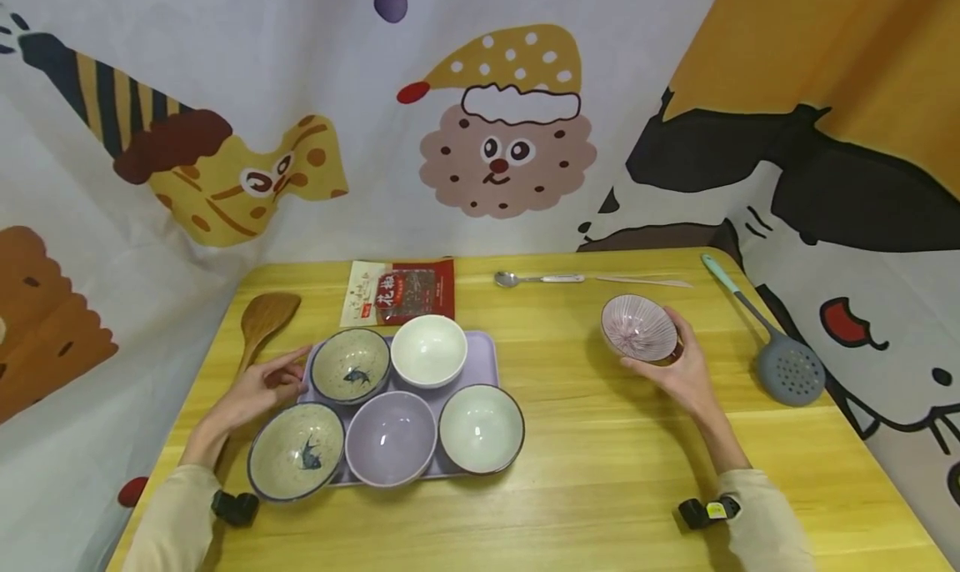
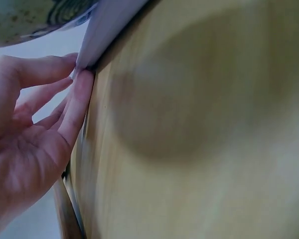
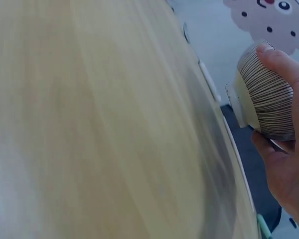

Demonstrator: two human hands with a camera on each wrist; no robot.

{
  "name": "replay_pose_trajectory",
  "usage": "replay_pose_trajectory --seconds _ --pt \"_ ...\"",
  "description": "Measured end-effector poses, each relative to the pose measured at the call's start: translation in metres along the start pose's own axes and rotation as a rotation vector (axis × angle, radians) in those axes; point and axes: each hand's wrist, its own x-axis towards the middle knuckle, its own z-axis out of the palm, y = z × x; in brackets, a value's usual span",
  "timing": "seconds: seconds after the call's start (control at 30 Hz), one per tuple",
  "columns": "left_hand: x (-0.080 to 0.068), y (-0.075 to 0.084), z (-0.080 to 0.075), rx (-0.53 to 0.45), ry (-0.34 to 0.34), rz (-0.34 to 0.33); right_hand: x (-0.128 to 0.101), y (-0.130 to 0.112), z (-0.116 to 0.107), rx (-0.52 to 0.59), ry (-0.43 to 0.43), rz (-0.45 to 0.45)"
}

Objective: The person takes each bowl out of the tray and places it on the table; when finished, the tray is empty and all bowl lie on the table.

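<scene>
My right hand point(image 1: 684, 373) grips a striped pinkish bowl point(image 1: 638, 328) by its side, over the right half of the table. The right wrist view shows the bowl's lined outer wall point(image 3: 266, 92) and pale foot, held up off the wood. My left hand point(image 1: 258, 395) pinches the left edge of a lilac tray point(image 1: 484, 353); the left wrist view has its fingertips at the tray's rim point(image 2: 107, 35). On the tray stand a white bowl point(image 1: 429, 351), a purple bowl point(image 1: 391, 439), a pale green bowl point(image 1: 482, 429) and two speckled fish bowls point(image 1: 350, 365), one overhanging the front left corner.
A red and cream spice packet point(image 1: 408, 293) lies behind the tray. Farther right are a spoon point(image 1: 540, 278) and a thin pale stick point(image 1: 645, 282). A wooden spatula point(image 1: 262, 318) lies at left, a grey slotted turner point(image 1: 789, 367) at right. A printed cloth point(image 1: 360, 72) hangs behind.
</scene>
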Motion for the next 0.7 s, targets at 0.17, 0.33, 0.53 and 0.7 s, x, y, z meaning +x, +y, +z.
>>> replay_pose_trajectory --seconds 0.17,0.33,0.53,0.7 --pt "0.001 0.001 0.001 0.007 0.009 -0.029 -0.002 0.011 -0.011 -0.041 0.034 0.038" --pt "-0.001 0.001 0.002 0.008 0.021 -0.038 0.001 0.021 -0.021 -0.116 0.072 0.102" --pt "-0.001 -0.001 0.002 -0.011 0.036 -0.035 0.009 0.029 -0.030 -0.092 0.137 0.179" --pt "0.002 -0.002 0.002 -0.020 0.033 -0.039 0.016 0.035 -0.035 -0.072 0.196 0.210"
